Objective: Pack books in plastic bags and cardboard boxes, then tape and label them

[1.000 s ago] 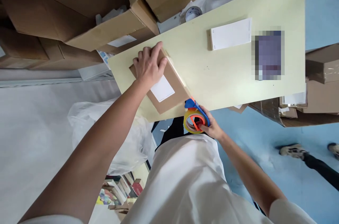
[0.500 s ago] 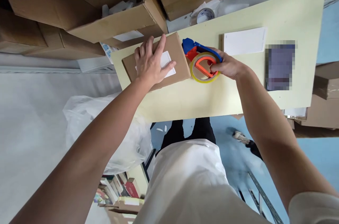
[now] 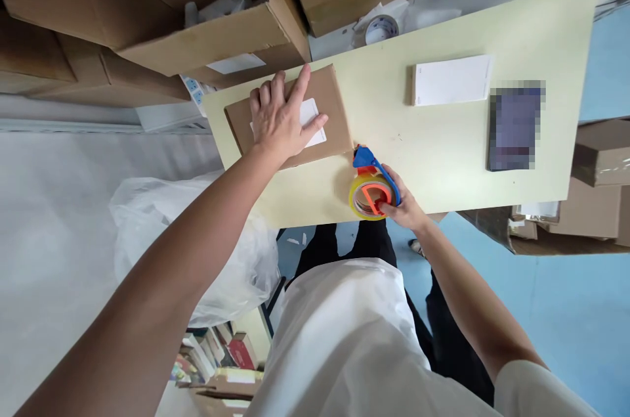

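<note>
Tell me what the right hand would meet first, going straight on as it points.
With the tape dispenser leading, the right hand would probably bring it against the near right corner of the cardboard box; depth is unclear, so it might pass over.

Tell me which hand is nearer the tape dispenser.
Right: the right hand holds the tape dispenser; the left hand lies farther away, spread on the labelled cardboard box.
</note>
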Demonstrator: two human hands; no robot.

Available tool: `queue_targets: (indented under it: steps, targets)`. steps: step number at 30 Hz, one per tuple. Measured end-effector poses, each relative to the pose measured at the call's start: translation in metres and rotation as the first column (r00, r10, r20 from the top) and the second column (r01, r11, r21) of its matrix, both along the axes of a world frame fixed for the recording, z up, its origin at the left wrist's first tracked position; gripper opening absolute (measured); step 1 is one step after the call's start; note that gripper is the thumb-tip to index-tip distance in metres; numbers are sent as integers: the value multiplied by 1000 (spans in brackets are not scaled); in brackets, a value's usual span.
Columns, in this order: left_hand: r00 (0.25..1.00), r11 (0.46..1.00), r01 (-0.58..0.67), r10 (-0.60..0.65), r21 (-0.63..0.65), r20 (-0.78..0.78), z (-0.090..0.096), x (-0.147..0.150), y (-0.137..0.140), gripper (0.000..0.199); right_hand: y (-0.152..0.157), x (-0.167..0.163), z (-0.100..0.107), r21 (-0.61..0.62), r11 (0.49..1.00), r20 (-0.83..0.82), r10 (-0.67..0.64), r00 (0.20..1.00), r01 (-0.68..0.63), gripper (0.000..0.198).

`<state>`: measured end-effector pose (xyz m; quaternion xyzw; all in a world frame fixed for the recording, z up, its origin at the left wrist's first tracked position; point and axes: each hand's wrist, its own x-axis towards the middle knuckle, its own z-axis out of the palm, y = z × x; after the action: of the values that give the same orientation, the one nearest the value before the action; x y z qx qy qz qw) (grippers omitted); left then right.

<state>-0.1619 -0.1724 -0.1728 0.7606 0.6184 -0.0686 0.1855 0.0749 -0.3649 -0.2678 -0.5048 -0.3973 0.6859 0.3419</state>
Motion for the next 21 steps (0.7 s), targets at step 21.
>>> queue_targets:
  steps: [21]
  targets:
    - [994, 998, 64, -66, -24, -93, -2, 14, 33, 98, 200, 22, 19, 48, 996, 70, 67, 995, -71, 71]
